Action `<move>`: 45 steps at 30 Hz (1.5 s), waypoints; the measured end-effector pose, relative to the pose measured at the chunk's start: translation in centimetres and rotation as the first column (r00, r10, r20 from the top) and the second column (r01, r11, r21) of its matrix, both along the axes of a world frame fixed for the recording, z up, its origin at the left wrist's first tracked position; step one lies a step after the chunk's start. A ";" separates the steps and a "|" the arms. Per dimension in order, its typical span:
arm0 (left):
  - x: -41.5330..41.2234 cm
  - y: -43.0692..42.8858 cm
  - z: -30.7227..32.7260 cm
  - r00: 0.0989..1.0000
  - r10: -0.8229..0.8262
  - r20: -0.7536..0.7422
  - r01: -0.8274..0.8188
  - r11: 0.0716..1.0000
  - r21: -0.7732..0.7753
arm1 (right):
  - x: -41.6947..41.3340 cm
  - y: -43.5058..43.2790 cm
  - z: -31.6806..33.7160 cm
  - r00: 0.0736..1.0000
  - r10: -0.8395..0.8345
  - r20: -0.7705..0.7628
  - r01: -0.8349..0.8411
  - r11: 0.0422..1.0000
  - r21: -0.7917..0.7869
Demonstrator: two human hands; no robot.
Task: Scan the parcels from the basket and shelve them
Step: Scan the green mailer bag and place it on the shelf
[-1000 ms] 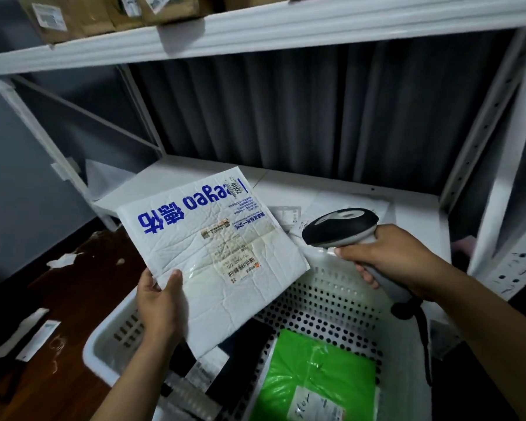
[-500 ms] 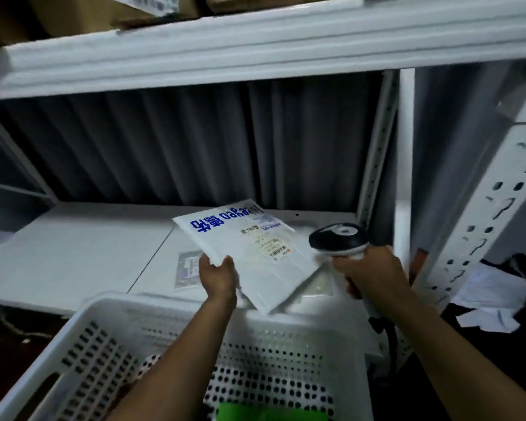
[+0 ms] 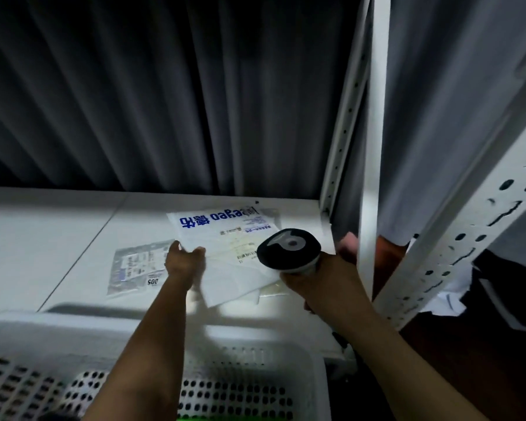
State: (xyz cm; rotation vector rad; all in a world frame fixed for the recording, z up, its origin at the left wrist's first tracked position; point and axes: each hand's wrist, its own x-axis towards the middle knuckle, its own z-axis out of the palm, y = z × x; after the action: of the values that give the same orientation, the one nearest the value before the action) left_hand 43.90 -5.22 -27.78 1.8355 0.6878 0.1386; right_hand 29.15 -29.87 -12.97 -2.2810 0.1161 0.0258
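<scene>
A white mailer parcel (image 3: 225, 235) with blue lettering lies nearly flat on the white shelf (image 3: 73, 226), near its right end. My left hand (image 3: 185, 262) grips the parcel's near left edge. My right hand (image 3: 319, 281) holds a black and grey barcode scanner (image 3: 288, 250) just above the parcel's right side. A grey bagged parcel (image 3: 137, 265) with a label rests on the shelf to the left. The white perforated basket (image 3: 249, 357) sits below in the foreground, its contents mostly out of view.
A white perforated shelf upright (image 3: 346, 117) stands just right of the parcel, with another post (image 3: 456, 247) further right. A dark pleated curtain (image 3: 164, 92) hangs behind the shelf. White papers (image 3: 450, 299) lie on the floor at the right.
The parcel went from being held up over the basket to lying low on the shelf, further back. My left hand moved forward with it. The scanner stayed beside it.
</scene>
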 end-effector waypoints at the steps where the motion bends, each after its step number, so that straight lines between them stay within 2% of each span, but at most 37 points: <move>1: -0.1 0.6 0.2 0.999 -0.047 -0.008 0.047 0.999 0.010 | -0.1 0.2 0.1 1.000 0.009 -0.005 -0.010 1.000 -0.012; 6: -2.3 1.8 2.3 0.983 -0.176 0.051 0.179 0.982 -0.059 | -1.1 1.3 0.9 0.995 0.100 -0.006 -0.100 0.992 -0.072; 9: -6.5 1.2 4.2 0.965 -0.218 0.144 0.233 0.968 -0.095 | -2.4 2.3 1.3 0.984 0.175 -0.007 -0.175 0.980 -0.092; 12: -12.4 1.3 5.3 0.937 -0.280 0.210 0.283 0.959 0.019 | -4.0 3.3 1.2 0.978 0.202 -0.051 -0.203 0.979 -0.007; 15: -19.5 2.5 4.6 0.919 -0.295 0.262 0.263 0.953 0.151 | -6.4 4.7 0.2 0.964 0.236 -0.121 -0.229 0.971 0.067; 17: -24.1 3.6 2.4 0.933 -0.297 0.205 0.249 0.941 0.229 | -8.4 5.8 -0.9 0.949 0.279 -0.146 -0.269 0.960 0.082; 21: -32.3 5.3 -5.2 0.958 -0.278 -0.073 0.280 0.960 0.019 | -12.0 7.6 -3.4 0.910 0.389 -0.144 -0.390 0.920 0.021; 24: -35.7 5.9 -10.5 0.851 -0.327 -0.410 0.382 0.922 0.058 | -13.4 8.3 -5.6 0.881 0.447 -0.153 -0.458 0.888 -0.043; 27: -36.5 6.0 -13.0 0.730 -0.386 -0.563 0.487 0.873 0.034 | -14.0 8.8 -7.2 0.859 0.472 -0.198 -0.500 0.857 -0.126; 32: -35.2 5.8 -15.8 0.616 -0.487 -0.620 0.610 0.792 -0.016 | -13.2 8.8 -8.7 0.835 0.494 -0.242 -0.535 0.832 -0.149; 34: -35.0 5.5 -17.0 0.607 -0.448 -0.656 0.559 0.828 -0.048 | -12.7 8.8 -9.0 0.841 0.483 -0.243 -0.521 0.844 -0.124; 36: -35.1 6.4 -21.1 0.640 -0.367 -0.676 0.463 0.885 -0.042 | -12.3 8.8 -9.3 0.847 0.474 -0.242 -0.511 0.851 -0.121; 38: -35.3 6.3 -21.9 0.649 -0.303 -0.698 0.438 0.899 0.016 | -12.0 8.9 -9.4 0.846 0.466 -0.258 -0.508 0.853 -0.124; 41: -35.2 4.6 -18.1 0.717 -0.257 -0.649 0.395 0.915 0.075 | -11.6 9.3 -9.4 0.844 0.462 -0.270 -0.507 0.853 -0.124; 45: -35.1 4.2 -15.4 0.759 -0.293 -0.581 0.350 0.936 -0.014 | -11.6 9.6 -8.8 0.844 0.465 -0.268 -0.506 0.855 -0.113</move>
State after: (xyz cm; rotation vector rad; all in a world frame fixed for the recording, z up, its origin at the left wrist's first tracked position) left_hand 8.75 -1.02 -43.18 2.0749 0.7668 -0.6576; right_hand 17.59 -20.30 -21.74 -2.4223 -0.3626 0.5731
